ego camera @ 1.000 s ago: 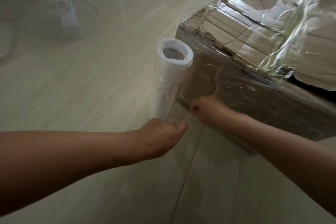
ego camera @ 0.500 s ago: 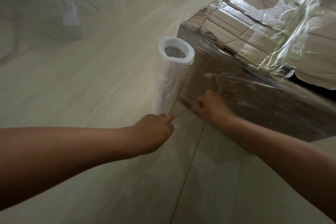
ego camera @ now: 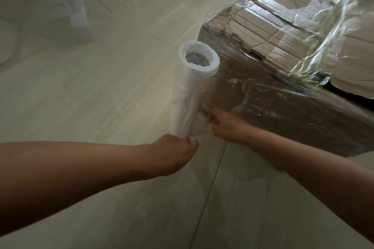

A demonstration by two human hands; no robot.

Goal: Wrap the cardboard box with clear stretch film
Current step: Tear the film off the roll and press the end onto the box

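Open tiled floor (ego camera: 91,107) lies left of the upright roll (ego camera: 192,91); the cardboard box (ego camera: 283,66) blocks the right.

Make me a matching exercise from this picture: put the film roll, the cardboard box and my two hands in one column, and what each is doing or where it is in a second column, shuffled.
Column one:
1. stretch film roll
2. cardboard box
3. left hand
4. right hand

Column two:
A. grips the roll's lower end
B. stands upright, hollow core open on top
C. pinches loose film by the box's lower corner
D. sits on the floor, partly covered in shiny film

Pairs: 1-B, 2-D, 3-A, 4-C.
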